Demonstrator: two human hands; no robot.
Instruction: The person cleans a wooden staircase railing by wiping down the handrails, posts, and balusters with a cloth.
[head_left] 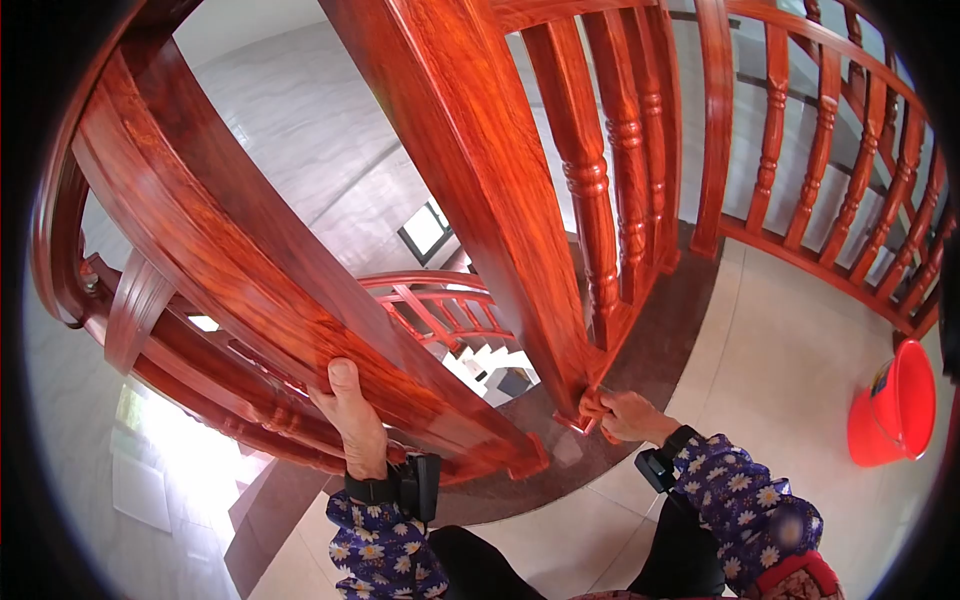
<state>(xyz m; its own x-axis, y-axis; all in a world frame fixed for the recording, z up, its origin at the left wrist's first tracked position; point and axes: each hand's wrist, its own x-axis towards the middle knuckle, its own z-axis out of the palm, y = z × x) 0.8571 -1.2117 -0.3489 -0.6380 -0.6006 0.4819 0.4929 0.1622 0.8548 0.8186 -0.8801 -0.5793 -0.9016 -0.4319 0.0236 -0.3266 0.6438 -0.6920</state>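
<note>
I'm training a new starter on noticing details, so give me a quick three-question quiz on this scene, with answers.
1. Multiple choice: where is the red bucket?
A) on the stairs
B) on the tiled floor
C) hung from the handrail

2. True or false: both hands are on the same post.

3. Fill in: the sleeves are dark blue, patterned with white ____.

Key: 1: B. 2: False; the left hand is partway up the left post, the right hand at the foot of the middle post. 3: flowers.
</note>
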